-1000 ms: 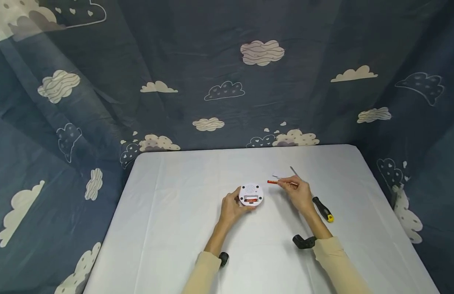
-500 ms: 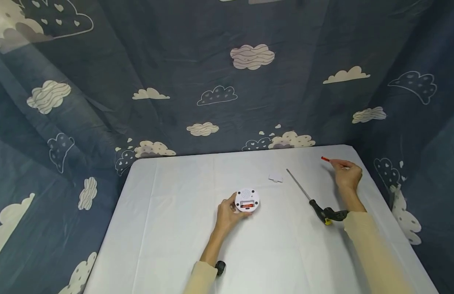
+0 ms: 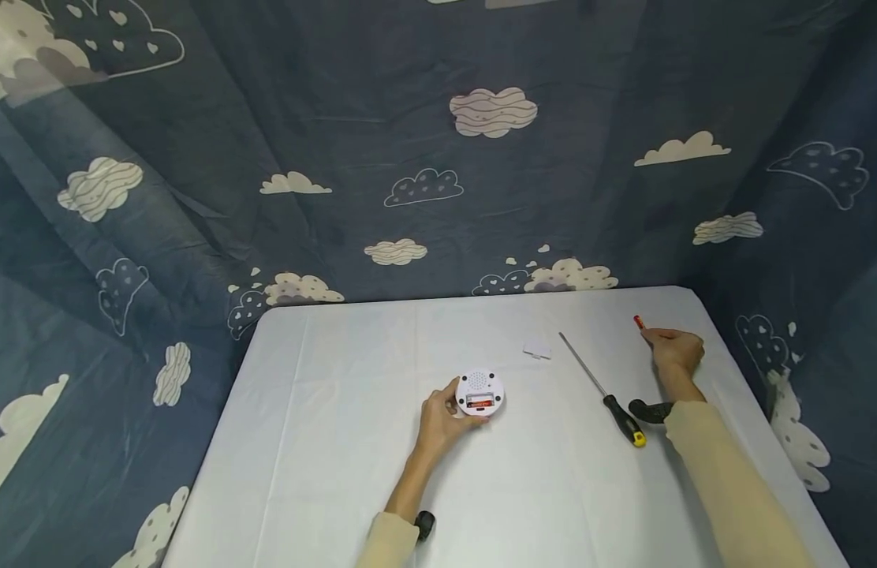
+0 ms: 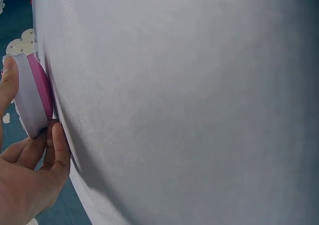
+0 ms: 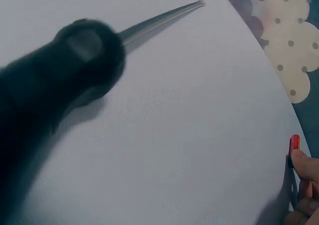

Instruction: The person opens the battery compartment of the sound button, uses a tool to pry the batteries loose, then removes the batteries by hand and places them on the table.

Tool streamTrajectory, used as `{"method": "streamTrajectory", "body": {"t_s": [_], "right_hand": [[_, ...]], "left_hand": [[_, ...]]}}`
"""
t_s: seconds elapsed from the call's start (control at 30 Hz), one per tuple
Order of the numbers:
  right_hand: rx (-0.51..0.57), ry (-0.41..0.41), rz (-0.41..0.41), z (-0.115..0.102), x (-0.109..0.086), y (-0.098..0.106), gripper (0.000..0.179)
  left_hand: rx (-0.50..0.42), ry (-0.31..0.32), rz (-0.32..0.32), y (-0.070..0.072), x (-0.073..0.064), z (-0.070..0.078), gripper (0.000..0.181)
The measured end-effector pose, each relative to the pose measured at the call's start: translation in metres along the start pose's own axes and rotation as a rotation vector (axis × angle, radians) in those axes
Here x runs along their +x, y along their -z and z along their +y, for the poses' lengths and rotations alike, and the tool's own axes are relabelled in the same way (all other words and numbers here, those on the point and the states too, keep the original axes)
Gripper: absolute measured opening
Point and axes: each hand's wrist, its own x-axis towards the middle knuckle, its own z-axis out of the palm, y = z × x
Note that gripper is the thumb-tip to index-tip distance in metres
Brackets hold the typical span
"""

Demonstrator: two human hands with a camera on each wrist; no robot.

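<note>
My left hand (image 3: 438, 424) grips a round white device (image 3: 480, 383) by its edge, thumb on one side and fingers on the other. Its underside faces up, with speaker holes and an uncovered battery compartment where a red battery (image 3: 479, 404) lies. In the left wrist view the pink face (image 4: 41, 85) of the device is turned toward the table. At the far right of the table, my right hand (image 3: 674, 351) pinches another red battery (image 3: 638, 321). Only the end of that battery (image 5: 296, 142) shows beyond the thumb in the right wrist view.
A screwdriver (image 3: 616, 410) with a black and yellow handle lies between the hands, close to the right wrist camera (image 3: 650, 411). Behind the device is a small white cover (image 3: 536, 350). A dark cloud-patterned cloth (image 3: 424, 118) hangs behind the white table (image 3: 360, 355).
My right hand has carried its battery from beside the white cover to the table's far right, then lowered slightly. The left hand still holds the device in nearly the same place.
</note>
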Motion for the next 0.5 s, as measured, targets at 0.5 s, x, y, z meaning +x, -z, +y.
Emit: {"method": "streamTrajectory", "body": {"t_s": [0.5], "right_hand": [[0.079,0.034,0.003,-0.006,-0.013,-0.001,0.047]], "left_hand": [[0.017,-0.005,0.003,0.007,0.004,0.001,0.094]]}}
